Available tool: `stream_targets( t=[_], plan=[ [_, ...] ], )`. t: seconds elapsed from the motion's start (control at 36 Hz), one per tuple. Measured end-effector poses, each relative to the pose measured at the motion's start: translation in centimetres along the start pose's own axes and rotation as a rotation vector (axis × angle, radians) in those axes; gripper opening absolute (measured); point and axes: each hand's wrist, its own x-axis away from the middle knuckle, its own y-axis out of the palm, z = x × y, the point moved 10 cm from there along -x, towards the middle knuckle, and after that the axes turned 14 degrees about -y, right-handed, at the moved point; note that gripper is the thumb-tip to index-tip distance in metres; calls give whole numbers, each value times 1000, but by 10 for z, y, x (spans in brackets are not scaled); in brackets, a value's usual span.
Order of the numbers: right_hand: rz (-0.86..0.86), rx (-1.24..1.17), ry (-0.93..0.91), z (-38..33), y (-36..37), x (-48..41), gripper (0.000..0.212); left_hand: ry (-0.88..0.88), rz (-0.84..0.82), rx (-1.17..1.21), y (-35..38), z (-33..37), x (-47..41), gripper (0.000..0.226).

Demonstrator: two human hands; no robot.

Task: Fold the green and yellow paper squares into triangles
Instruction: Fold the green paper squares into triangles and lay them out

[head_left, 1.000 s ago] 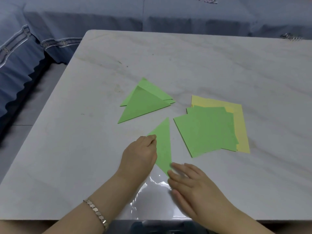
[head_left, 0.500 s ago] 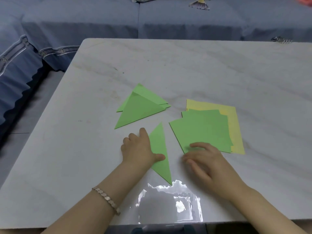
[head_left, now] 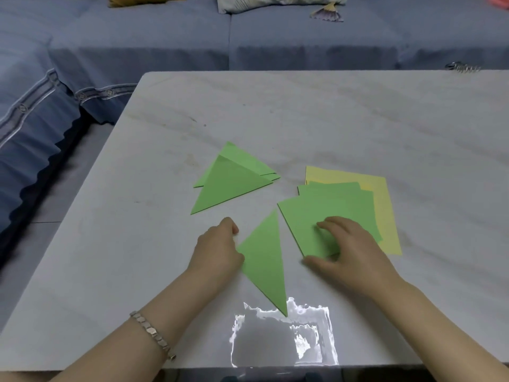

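The left hand (head_left: 217, 252) rests with fingers curled against the left corner of the folded green triangle (head_left: 265, 260); I cannot tell if it grips. The right hand (head_left: 349, 255) grasps the top green square (head_left: 303, 216), fingertips (head_left: 321, 225) on it and thumb at its near corner. This square lies atop the yellow squares (head_left: 385, 210).

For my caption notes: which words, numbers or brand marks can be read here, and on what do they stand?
None. The green paper squares, folded green paper triangles, yellow paper squares and white marble table bear no text.
Marks on the blue sofa trim are too small.
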Motion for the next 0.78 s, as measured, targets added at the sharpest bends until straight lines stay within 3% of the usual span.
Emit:
stream_targets(
  t=[0.08, 0.19, 0.28, 0.39, 0.44, 0.5, 0.58, 0.67, 0.78],
  plan=[
    [-125, 98, -24, -8, 15, 2, 80, -36, 6, -89, 2, 3, 7, 53],
    [-59, 167, -70, -8, 14, -1, 54, -35, -6, -273, 12, 10, 14, 67],
    [106, 223, -166, -18, 2, -2, 27, -21, -46, -200, 19, 11, 14, 58],
    [175, 247, -208, -22, -7, -1, 20, 2, -66, -74, 16, 10, 14, 30],
    [179, 222, -157, -13, -6, 0, 12, 34, 4, -66, 1, 13, 10, 12],
    [189, 172, -115, -6, -5, 0, 23, 68, 93, -35, -21, 20, 3, 11],
    [203, 119, -104, -5, -6, 4, 41, 162, 231, -81, -55, 38, -10, 24],
    [189, 81, -35, -1, -9, 6, 22, 246, 345, -173, -82, 52, -25, 40],
    [172, 43, 11, -3, -13, 10, 21, 265, 495, -130, -102, 52, -26, 60]
  ],
)
